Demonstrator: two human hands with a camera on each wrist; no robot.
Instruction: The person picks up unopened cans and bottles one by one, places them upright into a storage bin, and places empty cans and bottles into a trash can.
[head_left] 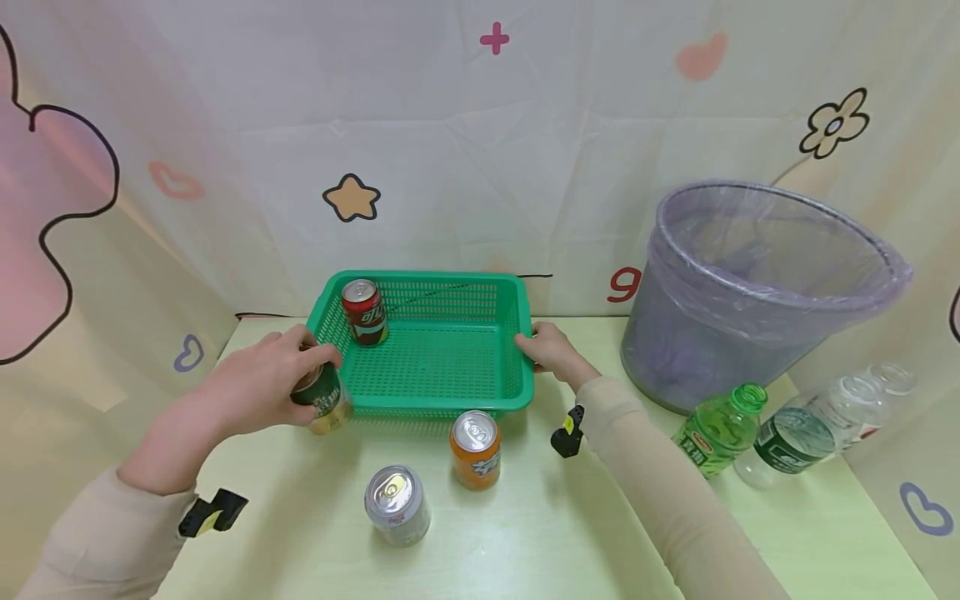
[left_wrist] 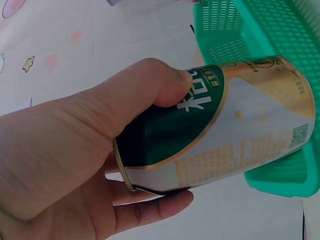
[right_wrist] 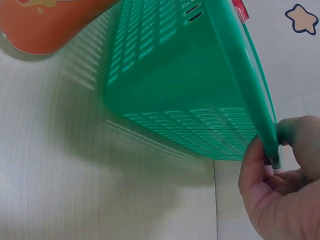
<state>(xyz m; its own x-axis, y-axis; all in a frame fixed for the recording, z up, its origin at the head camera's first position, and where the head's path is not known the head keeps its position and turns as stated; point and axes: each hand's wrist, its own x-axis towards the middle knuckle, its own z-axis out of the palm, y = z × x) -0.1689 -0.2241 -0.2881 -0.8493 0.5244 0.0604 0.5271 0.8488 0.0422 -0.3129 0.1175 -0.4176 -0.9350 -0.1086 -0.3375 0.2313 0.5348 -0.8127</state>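
My left hand (head_left: 262, 379) grips a green, white and gold drink can (left_wrist: 235, 120) from its top end, thumb on one side and fingers on the other. That can is at the front left corner of a green plastic basket (head_left: 435, 404), covering part of the rim in the head view. On the basket's right side, my right hand (right_wrist: 285, 185) pinches the rim between thumb and fingers. A dark red can (head_left: 365, 312) stands upright inside, at the back left. In front of the basket, an orange can (head_left: 476, 454) and a silver-grey can (head_left: 399, 508) stand on the table.
A purple-grey bin (head_left: 675, 350) with a clear liner stands at the back right. Near it, on the right of the table (head_left: 525, 550), are a green bottle (head_left: 720, 433) and several clear bottles (head_left: 798, 437). A printed curtain (head_left: 435, 125) hangs behind.
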